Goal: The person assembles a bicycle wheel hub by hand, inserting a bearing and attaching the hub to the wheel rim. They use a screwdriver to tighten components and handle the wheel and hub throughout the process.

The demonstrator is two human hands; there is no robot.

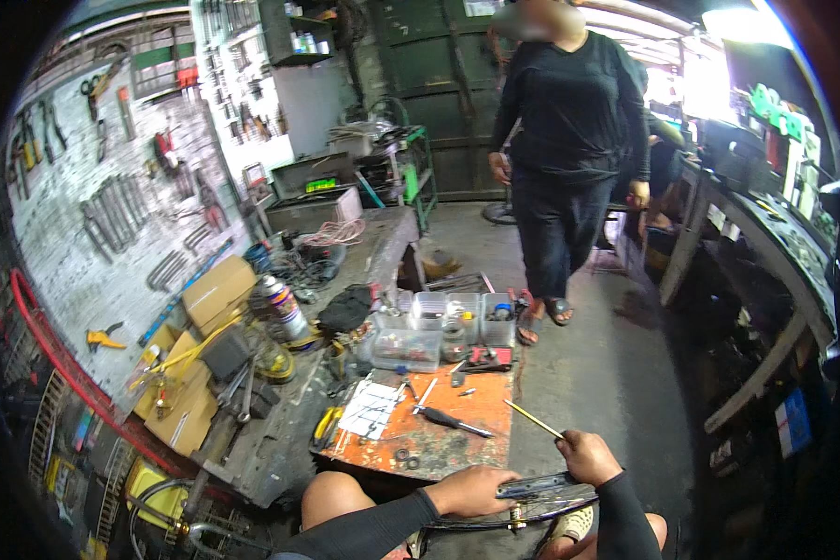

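Note:
My left hand [473,490] grips a dark bicycle wheel rim [537,487] that lies across my lap at the bottom of the view. My right hand [586,455] is closed on a thin yellowish rod, perhaps a spoke [533,419], which points up and left over the corner of a rusty orange board [457,443]. On the board lie a black-handled screwdriver [451,421], a sheet of white paper [371,411], small washers and yellow-handled pliers [327,425].
A person in black clothes [565,140] stands on the concrete floor ahead. Clear plastic parts boxes [457,317] sit behind the board. A cluttered bench with a spray can [280,303] and cardboard boxes runs along the left under a tool wall. A workbench [775,243] stands right.

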